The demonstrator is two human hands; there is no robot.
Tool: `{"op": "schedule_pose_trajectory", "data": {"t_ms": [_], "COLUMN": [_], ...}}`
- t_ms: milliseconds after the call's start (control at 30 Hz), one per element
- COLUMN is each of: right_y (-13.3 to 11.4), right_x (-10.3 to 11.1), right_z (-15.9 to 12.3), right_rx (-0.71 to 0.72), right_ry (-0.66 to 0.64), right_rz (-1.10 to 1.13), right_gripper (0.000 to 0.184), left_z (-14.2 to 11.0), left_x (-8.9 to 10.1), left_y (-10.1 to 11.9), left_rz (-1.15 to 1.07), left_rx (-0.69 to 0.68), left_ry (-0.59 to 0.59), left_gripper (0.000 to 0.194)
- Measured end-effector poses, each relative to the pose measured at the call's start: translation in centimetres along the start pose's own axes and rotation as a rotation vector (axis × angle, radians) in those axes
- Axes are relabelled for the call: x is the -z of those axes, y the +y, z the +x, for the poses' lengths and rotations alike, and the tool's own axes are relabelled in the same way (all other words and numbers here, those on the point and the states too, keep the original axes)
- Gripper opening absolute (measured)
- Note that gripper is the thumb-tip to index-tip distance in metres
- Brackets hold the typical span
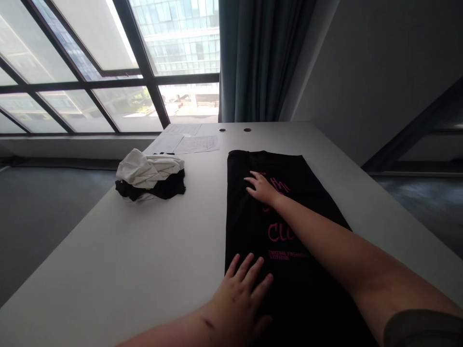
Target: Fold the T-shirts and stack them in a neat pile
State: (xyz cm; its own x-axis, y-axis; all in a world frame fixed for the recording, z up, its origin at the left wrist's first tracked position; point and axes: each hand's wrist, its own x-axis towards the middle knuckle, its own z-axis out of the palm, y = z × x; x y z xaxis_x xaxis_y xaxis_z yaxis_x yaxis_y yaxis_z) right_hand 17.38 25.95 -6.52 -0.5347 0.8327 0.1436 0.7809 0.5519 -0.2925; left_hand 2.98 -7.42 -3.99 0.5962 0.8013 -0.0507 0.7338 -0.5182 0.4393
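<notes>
Nearest, the person's left hand lies open and flat, fingers spread, on the lower part of a folded black T-shirt with pink lettering. The right hand rests open higher up it. On the white table, a bundled white-and-black clothes pile sits at ten o'clock, papers at eleven.

Bright daylight through large windows, blown-out glare, dim interior, bowed edges

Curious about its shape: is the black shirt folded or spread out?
Folded: the black shirt forms a narrow, straight-edged strip, with no sleeves showing.
</notes>
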Motion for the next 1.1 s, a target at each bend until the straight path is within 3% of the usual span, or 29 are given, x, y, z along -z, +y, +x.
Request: {"op": "schedule_pose_trajectory", "data": {"t_ms": [267, 433, 533, 667, 900, 1000, 1100], "right_y": [-3.3, -6.2, -7.4, -8.2, -8.8, -8.5, -8.0], "right_x": [1.6, 3.7, 4.3, 4.4, 6.6, 7.2, 7.0], "right_z": [-16.2, -22.7, -24.1, -23.9, -24.3, -25.4, -26.5], "right_rx": [0.19, 0.23, 0.32, 0.416, 0.637, 0.689, 0.715], "right_ry": [-0.058, -0.065, -0.069, -0.085, -0.162, -0.194, -0.264], "right_rz": [0.024, 0.091, 0.105, 0.068, 0.076, 0.171, 0.27], "right_gripper": [0.05, 0.044, 0.039, 0.023, 0.02, 0.025, 0.033], "left_z": [-3.2, -6.8, -8.0, -8.2, -8.9, -7.4, -2.9], "left_x": [1.8, 1.3, 0.2, -0.2, 2.9, 4.8, 6.5], "left_y": [0.5, 1.1, 1.2, 1.5, 2.0, 1.1, -1.5], "left_rz": [-0.039, 0.038, 0.093, 0.137, 0.01, -0.094, -0.073], "left_rx": [-0.154, -0.131, -0.102, -0.073, -0.11, -0.106, -0.006], "left_ry": [-0.045, 0.011, 0.042, 0.031, -0.173, -0.203, -0.022], "left_gripper": [0.07, 0.041, 0.025, 0.012, 0.01, 0.016, 0.017]}}
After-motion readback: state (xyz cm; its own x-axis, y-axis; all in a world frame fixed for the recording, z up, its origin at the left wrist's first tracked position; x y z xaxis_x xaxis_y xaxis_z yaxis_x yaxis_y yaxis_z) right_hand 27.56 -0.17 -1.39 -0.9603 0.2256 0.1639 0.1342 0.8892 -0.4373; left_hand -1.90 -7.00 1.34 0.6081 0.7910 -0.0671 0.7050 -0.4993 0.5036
